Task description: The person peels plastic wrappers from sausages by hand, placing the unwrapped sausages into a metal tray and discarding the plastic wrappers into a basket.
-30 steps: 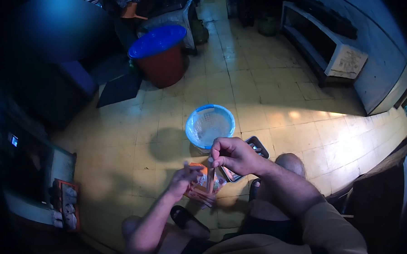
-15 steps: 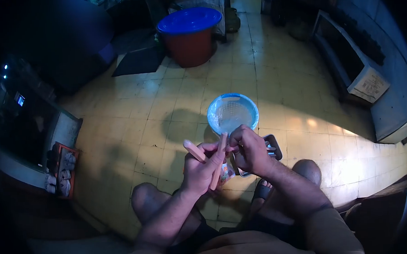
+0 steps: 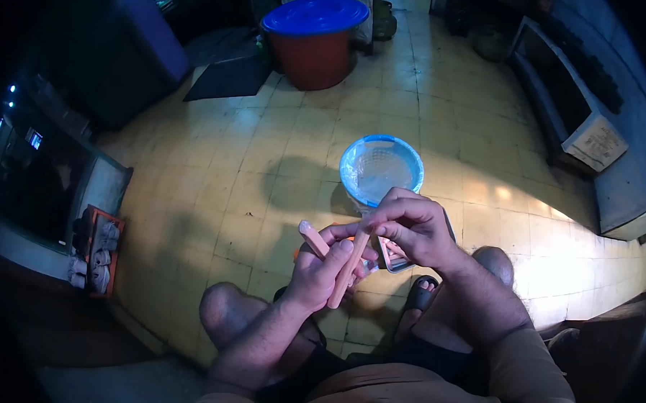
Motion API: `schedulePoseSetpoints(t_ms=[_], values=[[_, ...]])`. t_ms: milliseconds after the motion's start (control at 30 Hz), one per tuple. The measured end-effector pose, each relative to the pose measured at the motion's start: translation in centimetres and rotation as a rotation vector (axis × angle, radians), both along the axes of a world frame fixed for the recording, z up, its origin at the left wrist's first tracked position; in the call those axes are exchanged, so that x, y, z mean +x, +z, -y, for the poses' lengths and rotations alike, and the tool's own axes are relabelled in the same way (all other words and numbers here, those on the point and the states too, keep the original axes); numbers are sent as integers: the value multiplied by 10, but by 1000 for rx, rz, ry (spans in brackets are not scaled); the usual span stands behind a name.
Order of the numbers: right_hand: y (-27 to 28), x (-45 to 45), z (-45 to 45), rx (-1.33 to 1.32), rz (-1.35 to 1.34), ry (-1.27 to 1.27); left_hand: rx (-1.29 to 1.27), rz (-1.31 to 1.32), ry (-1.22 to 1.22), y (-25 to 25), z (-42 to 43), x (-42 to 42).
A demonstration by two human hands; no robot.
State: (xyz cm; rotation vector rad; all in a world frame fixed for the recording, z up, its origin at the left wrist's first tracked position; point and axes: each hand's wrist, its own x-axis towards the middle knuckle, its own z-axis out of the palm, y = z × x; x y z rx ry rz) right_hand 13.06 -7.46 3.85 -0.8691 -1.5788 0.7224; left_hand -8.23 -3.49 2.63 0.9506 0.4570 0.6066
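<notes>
My left hand (image 3: 317, 274) is closed around two long pinkish sausages. One sausage (image 3: 313, 239) pokes out above the fingers, and the other sausage (image 3: 348, 271) slants between thumb and palm. At the upper end of the slanting sausage, my right hand (image 3: 416, 230) pinches with thumb and forefinger; a thin pale bit shows there, too small to make out. Partly hidden under my right hand is a metal tray (image 3: 398, 268) with several sausages in it. Just beyond my hands stands a blue basket (image 3: 345, 164) lined with clear plastic. Something orange and printed lies behind my left hand, mostly covered.
Yellow tiles (image 3: 214, 184) cover the floor. Further off stands a red tub (image 3: 310, 61) with a blue lid (image 3: 315, 16), beside a dark mat (image 3: 227, 79). A shoe rack (image 3: 103, 258) is at the left, a white box (image 3: 596, 143) at the right. My knees flank my hands.
My right hand has lifted slightly and its fingers have spread somewhat, still pinching at the sausage's tip. More of the tray's sausages show now. The view has shifted a little.
</notes>
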Motion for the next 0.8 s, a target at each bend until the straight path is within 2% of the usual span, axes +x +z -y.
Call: schedulePoseSetpoints(t_ms=[133,167,200,233,300,400,633,700,767,800], values=[[1,-5,1,-29,-22,-12,-19,30,12,-8,0,-1],[4,-12,5,-132,-199,-38,-22,28,10,-8,0,-1],[7,-16,7,-235,-375,-64,110,12,9,-7,1,0],[5,-11,6,-236,-376,-66,242,-3,9,-6,1,0],[-2,1,3,-77,-13,-58,219,-22,-8,-2,2,0],[-8,1,6,-110,-153,4,173,-38,-16,-1,5,2],[-15,-9,7,-185,-184,-94,196,-78,28,-10,5,3],[-19,-11,7,-159,52,-189,150,-51,92,-11,7,7],[-23,-25,11,-99,183,-155,104,-25,157,-10,9,13],[-24,-35,14,-185,83,-146,98,-14,235,-10,9,16]])
